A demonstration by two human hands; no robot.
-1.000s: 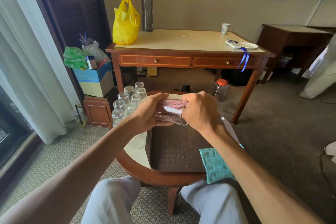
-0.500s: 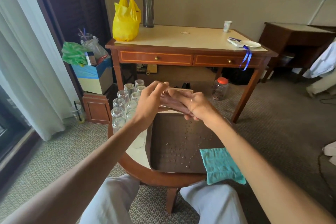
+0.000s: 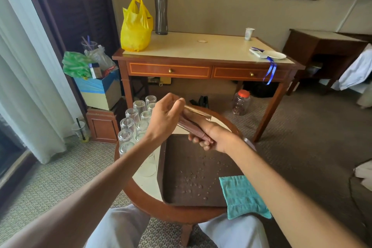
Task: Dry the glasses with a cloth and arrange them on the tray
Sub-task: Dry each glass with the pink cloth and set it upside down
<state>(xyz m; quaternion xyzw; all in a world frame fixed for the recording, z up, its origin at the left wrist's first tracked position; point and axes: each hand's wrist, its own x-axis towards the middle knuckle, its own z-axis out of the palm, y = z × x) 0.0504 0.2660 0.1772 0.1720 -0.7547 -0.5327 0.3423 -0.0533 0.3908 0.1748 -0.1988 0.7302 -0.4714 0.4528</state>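
Observation:
A clear glass [image 3: 196, 113] is held tilted above the far edge of the dark brown tray [image 3: 181, 195], with a pink cloth [image 3: 190, 127] stuffed inside it. My left hand [image 3: 165, 119] pinches the glass at its upper end. My right hand [image 3: 213, 137] grips the pink cloth at the glass's lower end, part of the hand reaching into the glass. Water drops dot the tray floor. Several upturned glasses [image 3: 133, 125] stand in rows on the round table [image 3: 145, 197], left of the tray. One more upturned glass [image 3: 150, 167] is half hidden behind my left forearm.
A teal cloth [image 3: 241, 195] hangs over the tray's near right corner. Behind the round table stands a wooden desk [image 3: 201, 70] with a yellow bag [image 3: 135, 26] and a dark bottle [image 3: 161, 12]. A jar [image 3: 241, 101] sits on the carpet beneath it. My knees are under the round table.
The glass tipped from lying level to slanting, its upper end now at my left fingertips. My left hand shifted from wrapping the glass to pinching its end, while my right hand turned lower.

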